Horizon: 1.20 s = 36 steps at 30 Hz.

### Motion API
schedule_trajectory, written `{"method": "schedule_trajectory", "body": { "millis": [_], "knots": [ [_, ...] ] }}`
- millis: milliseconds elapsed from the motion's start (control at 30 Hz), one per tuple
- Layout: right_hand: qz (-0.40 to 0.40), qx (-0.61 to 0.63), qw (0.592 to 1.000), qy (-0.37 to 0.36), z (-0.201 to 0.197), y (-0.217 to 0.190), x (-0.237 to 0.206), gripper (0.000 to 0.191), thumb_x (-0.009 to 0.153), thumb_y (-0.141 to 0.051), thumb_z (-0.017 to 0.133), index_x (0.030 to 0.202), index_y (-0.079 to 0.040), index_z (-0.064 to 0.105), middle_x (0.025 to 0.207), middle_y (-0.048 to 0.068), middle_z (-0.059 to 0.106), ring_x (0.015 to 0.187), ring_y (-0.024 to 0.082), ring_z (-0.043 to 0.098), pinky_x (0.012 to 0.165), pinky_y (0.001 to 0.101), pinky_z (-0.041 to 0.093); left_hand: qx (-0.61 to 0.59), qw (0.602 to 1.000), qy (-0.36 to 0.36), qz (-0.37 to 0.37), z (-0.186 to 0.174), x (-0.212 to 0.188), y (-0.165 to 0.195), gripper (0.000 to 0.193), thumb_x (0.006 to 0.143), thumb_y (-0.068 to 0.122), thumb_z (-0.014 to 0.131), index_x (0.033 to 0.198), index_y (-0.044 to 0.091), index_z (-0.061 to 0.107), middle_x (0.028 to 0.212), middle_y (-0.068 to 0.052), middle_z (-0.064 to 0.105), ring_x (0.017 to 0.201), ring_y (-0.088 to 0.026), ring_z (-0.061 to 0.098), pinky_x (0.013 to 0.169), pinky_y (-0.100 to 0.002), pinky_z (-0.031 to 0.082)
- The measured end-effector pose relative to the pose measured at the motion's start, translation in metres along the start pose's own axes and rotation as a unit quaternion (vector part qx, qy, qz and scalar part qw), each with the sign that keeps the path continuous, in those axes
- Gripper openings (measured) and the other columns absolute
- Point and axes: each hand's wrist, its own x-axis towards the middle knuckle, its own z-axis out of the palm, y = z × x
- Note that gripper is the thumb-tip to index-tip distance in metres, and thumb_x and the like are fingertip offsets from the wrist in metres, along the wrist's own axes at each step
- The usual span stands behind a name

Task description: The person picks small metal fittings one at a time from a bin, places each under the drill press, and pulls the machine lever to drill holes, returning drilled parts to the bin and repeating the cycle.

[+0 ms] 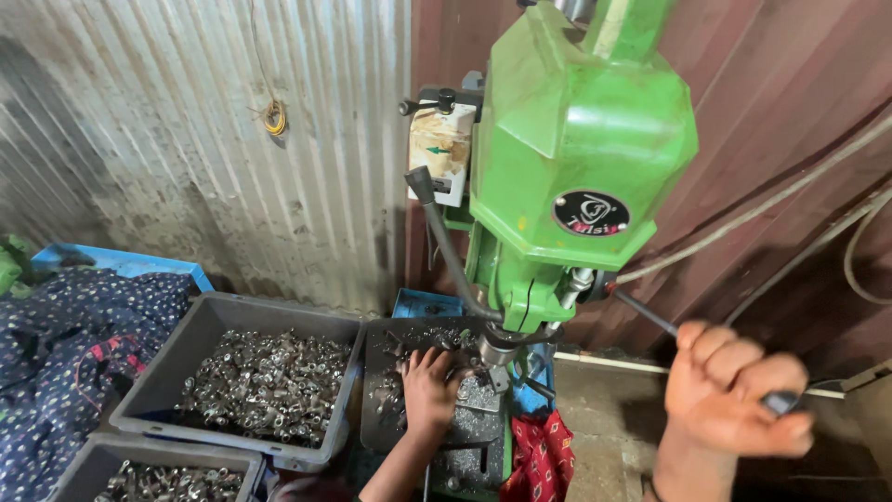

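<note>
Right hand (pixel 739 395) grips feed lever (pixel 650 316); left hand (pixel 429 389) on drill table (pixel 465 423).

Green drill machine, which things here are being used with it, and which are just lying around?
In use:
green drill machine
feed handle, gripped by the right hand
small metal parts on the work tray, under the left hand

Lying about:
grey bin of metal parts
dark patterned cloth
red cloth
yellow wire coil
</note>
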Motion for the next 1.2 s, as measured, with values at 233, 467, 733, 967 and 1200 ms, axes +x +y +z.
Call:
{"method": "schedule_trajectory", "body": {
  "millis": [233,467,733,967,1200],
  "knots": [
    [0.14,0.0,0.99,0.035,0.022,-0.005,0.09,0.063,0.111,-0.064,0.048,0.082,-0.01,0.034,0.063,0.0,0.028,0.059,0.016,0.026,0.059,0.0299,0.027,-0.038,0.992,0.06,0.1,-0.056,0.008,-0.035,0.023,0.074,0.019,0.078,0.096,0.015,0.073,0.093,-0.009,0.065,0.097,-0.033,0.062,0.084,-0.048,0.047],
    [0.143,0.301,0.925,0.181,0.042,-0.007,0.082,0.062,0.103,-0.063,0.037,0.082,-0.004,0.03,0.06,0.007,0.024,0.055,0.025,0.024,0.057,0.0425,0.027,0.129,0.991,0.008,-0.029,-0.061,-0.014,-0.041,0.034,0.08,0.033,0.079,0.107,0.012,0.074,0.11,-0.016,0.064,0.105,-0.039,0.058,0.089,-0.054,0.044],
    [0.123,-0.004,0.992,0.027,0.025,-0.009,0.073,0.061,0.108,-0.065,0.049,0.083,-0.011,0.035,0.063,0.0,0.028,0.06,0.015,0.026,0.06,0.0287,0.028,0.125,0.986,-0.109,-0.006,-0.046,-0.03,-0.011,0.03,0.07,0.034,0.084,0.09,0.013,0.079,0.112,-0.013,0.068,0.106,-0.036,0.06,0.088,-0.051,0.046],
    [0.122,-0.001,0.992,0.029,0.028,-0.007,0.073,0.058,0.108,-0.063,0.048,0.084,-0.011,0.037,0.064,-0.001,0.029,0.057,0.014,0.026,0.064,0.0305,0.03,-0.392,0.901,-0.056,-0.177,-0.028,-0.012,-0.02,0.023,0.079,0.003,0.079,0.102,0.005,0.074,0.096,-0.006,0.079,0.087,-0.012,0.073,0.079,-0.027,0.058],
    [0.131,0.027,0.991,0.029,0.028,-0.007,0.073,0.06,0.11,-0.064,0.049,0.084,-0.011,0.038,0.064,-0.001,0.03,0.058,0.013,0.027,0.065,0.0307,0.031,-0.377,0.912,-0.08,-0.142,-0.002,-0.006,0.004,0.026,0.077,0.003,0.083,0.102,0.0,0.074,0.095,-0.009,0.081,0.087,-0.013,0.076,0.082,-0.028,0.059]
  ]
}}
